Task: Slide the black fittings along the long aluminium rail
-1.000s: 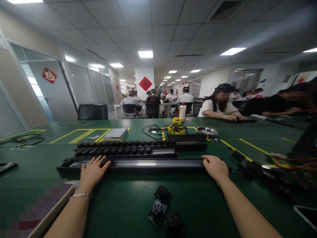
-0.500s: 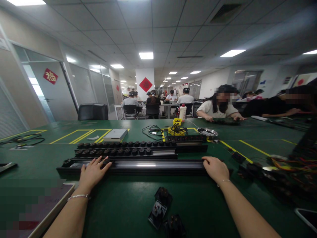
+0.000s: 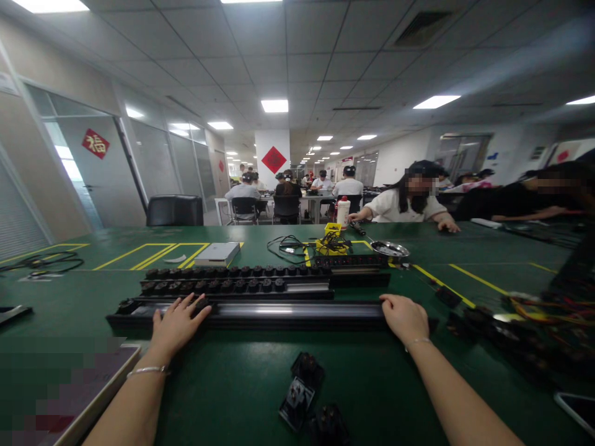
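Note:
A long black power strip housing (image 3: 297, 313) lies crosswise in front of me, with a shiny channel along its top. My left hand (image 3: 179, 322) rests over its left part, fingers spread, beside a black socket module (image 3: 201, 305). Around the right end my right hand (image 3: 406, 319) is closed, its fingers curled over the rim. Another black module (image 3: 126, 305) sits at the far left end of the channel. Nearer me on the table are loose black socket modules, one showing its metal contacts (image 3: 296, 401).
Behind the housing lie two more strips, one with a row of round black sockets (image 3: 214, 286). Farther back are a grey box (image 3: 216, 254), a yellow bin (image 3: 331, 246) with cables and a metal dish (image 3: 389, 249). Wires (image 3: 534, 310) clutter the right; a co-worker (image 3: 409, 198) sits opposite.
Both my hands and the housing stay almost still. Across the table, the co-worker has reached a hand toward the bottle and a dark tool near the dish.

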Available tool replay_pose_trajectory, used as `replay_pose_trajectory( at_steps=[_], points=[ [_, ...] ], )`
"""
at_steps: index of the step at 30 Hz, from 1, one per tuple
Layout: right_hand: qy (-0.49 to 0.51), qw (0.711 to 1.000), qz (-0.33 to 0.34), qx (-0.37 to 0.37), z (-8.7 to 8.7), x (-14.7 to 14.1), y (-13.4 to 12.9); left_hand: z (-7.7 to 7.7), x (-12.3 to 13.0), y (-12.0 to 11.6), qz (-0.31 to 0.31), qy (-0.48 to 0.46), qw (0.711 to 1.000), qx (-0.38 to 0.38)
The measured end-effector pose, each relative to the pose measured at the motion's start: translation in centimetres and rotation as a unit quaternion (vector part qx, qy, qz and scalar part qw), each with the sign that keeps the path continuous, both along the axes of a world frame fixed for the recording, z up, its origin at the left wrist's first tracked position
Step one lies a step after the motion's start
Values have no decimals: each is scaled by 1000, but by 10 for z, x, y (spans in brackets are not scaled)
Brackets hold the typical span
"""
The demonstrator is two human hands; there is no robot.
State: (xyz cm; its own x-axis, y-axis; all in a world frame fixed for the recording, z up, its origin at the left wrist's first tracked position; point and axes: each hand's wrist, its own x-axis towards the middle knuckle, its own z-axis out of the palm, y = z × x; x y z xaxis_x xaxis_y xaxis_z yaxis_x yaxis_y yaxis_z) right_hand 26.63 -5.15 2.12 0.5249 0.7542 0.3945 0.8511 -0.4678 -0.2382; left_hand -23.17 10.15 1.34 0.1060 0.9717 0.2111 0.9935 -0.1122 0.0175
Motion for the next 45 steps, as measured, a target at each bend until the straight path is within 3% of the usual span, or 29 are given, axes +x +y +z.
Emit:
replay_pose_trajectory(
  at_steps=[28,45],
  points=[
    [5,1000,5,-20,0,1,-1,1,6,2,-18,12,999,-28],
    [5,1000,9,-26,1,1,-1,-8,11,3,-57,10,998,23]
  ],
)
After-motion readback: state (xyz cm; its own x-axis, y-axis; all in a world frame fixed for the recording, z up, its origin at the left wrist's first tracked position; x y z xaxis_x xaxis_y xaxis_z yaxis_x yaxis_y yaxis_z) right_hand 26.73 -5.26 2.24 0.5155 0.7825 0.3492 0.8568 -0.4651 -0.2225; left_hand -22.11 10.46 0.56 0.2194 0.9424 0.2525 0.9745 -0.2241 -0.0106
